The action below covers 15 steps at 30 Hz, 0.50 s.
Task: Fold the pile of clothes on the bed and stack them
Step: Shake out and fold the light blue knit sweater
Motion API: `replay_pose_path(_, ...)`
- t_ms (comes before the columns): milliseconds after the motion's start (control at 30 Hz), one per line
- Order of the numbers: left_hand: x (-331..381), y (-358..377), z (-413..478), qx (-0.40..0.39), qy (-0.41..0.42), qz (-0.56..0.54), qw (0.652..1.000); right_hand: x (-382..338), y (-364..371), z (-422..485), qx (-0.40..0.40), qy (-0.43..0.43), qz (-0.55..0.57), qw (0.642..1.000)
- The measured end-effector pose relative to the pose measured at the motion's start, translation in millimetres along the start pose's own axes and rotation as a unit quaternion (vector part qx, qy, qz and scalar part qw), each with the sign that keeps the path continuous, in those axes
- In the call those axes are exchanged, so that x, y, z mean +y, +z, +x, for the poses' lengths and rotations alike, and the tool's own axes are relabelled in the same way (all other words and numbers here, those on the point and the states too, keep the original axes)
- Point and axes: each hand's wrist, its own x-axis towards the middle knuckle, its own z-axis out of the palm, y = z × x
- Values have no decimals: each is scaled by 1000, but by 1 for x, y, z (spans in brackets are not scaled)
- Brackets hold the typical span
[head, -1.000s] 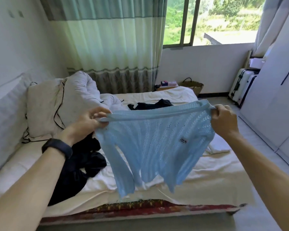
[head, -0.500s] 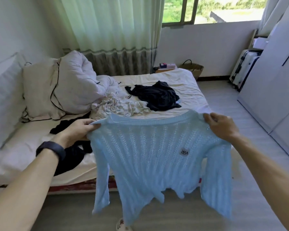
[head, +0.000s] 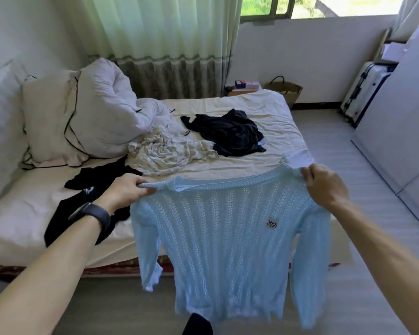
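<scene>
Sweater [head: 228, 238], pale blue open knit, hangs from my two hands by its shoulders, front toward me, with a small patch [head: 272, 223] on the chest. It is in the air over the near edge of the bed [head: 276, 131], and its hem and sleeves drop below the mattress line in front of the floor [head: 348, 151].

My left hand [head: 125, 192] pinches one shoulder at the collar, thumb on top. My right hand [head: 324, 184] is curled over the other shoulder, knuckles up.

Just past my left wrist, which wears a dark band [head: 94, 215], a black garment [head: 65, 213] lies spread on the white sheet, close to the near edge. Beyond it sits a crumpled pale garment [head: 165, 151], and beside that, nearer the middle of the bed, a heap of dark cloth [head: 230, 134]. A bunched white duvet [head: 102, 112] leans on a pillow [head: 46, 117] against the wall to my left.

Behind the bed hangs a pale green curtain [head: 167, 32] beside a window [head: 276, 6]. A woven basket [head: 288, 89] stands at the far corner, a suitcase [head: 363, 88] and white wardrobe doors [head: 402, 117] along the right.

The sheet between the dark heap and the sweater is bare, and bare floor runs along the bed's right side to the wardrobe.

Both my arms reach forward, nearly straight, hands level and well apart, the neckline stretched between them.
</scene>
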Motion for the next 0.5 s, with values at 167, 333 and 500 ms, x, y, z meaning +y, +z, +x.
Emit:
replay_pose_path(167,-10,-5,79,-12,-22,-37,999,-9,19,77,11,-4,-32,999)
replay_pose_path(333,-13,2,194,1,-54,-222,974,-28,56,184,23,10,-54,998)
replay_pose_path(500,-33,29,316,0,-69,-201,977,-40,112,283,-2,31,-95,995)
